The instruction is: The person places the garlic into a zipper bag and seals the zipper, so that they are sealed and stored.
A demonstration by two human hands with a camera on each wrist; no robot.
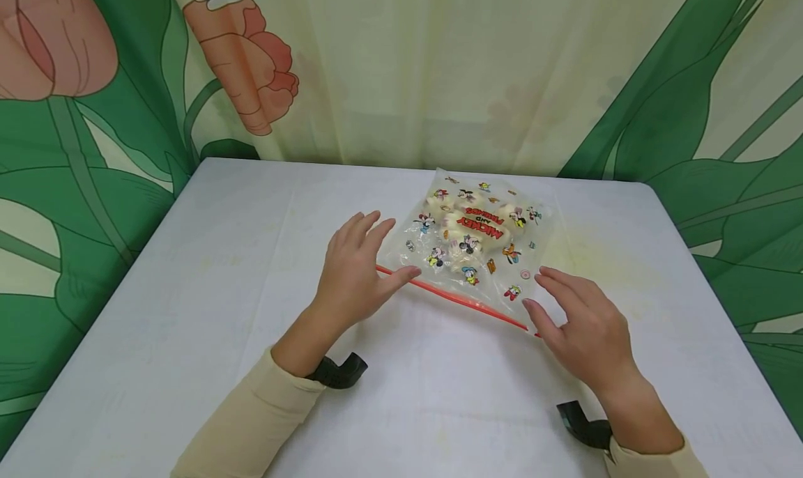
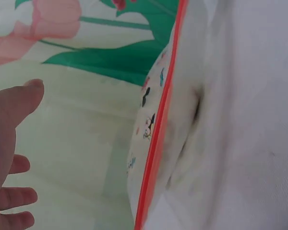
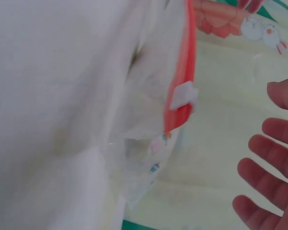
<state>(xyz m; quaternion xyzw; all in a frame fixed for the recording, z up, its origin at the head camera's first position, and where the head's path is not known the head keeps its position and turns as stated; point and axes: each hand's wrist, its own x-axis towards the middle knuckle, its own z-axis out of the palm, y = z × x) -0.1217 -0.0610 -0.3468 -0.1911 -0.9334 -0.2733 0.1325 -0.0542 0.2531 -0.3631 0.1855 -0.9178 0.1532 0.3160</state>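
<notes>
A clear plastic zip bag (image 1: 483, 255) printed with cartoon figures and red lettering lies on the table, with pale lumpy contents showing through it. Its red zip strip (image 1: 458, 298) runs along the near edge, and in the right wrist view a white slider (image 3: 183, 95) sits near one end of it. My left hand (image 1: 359, 272) hovers at the bag's left near corner, fingers spread and nothing held. At the right near corner is my right hand (image 1: 586, 325), fingers loosely extended with nothing in them; its thumb is close by the strip's end.
A white cloth covers the table (image 1: 188, 325). Behind it hangs a curtain (image 1: 439, 67) printed with green leaves, flowers and a carrot. Each wrist carries a black strap piece (image 1: 339, 372) below the hand.
</notes>
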